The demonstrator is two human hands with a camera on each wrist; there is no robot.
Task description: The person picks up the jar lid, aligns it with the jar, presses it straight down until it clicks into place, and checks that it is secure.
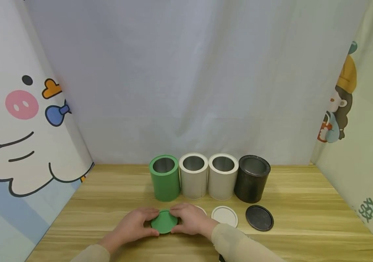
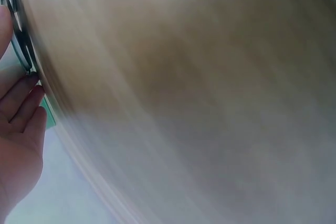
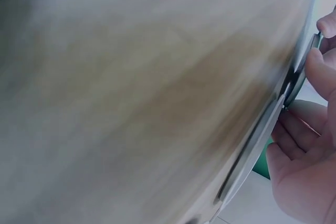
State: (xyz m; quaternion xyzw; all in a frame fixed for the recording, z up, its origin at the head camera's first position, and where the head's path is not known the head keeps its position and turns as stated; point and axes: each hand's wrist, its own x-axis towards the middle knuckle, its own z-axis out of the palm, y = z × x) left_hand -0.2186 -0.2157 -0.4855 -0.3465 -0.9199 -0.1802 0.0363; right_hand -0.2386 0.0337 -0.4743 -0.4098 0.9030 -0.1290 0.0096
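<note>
A round green lid (image 1: 164,222) lies between my two hands near the front of the table. My left hand (image 1: 136,223) holds its left edge between thumb and fingers, while my right hand (image 1: 191,219) grips the right edge the same way. Whether the lid is fully off the wood, I cannot tell. Behind it stands the open green can (image 1: 166,186). A white lid (image 1: 202,209) is mostly hidden by my right hand. The wrist views catch my left hand (image 2: 21,140) and right hand (image 3: 310,166) only at the frame edges.
Two white cans (image 1: 193,186) and a black can (image 1: 251,188) stand upright in a row with the green one, mouths open. In front of them lie another white lid (image 1: 224,217) and a black lid (image 1: 260,218). A grey curtain (image 1: 186,91) closes off the wooden table's back edge.
</note>
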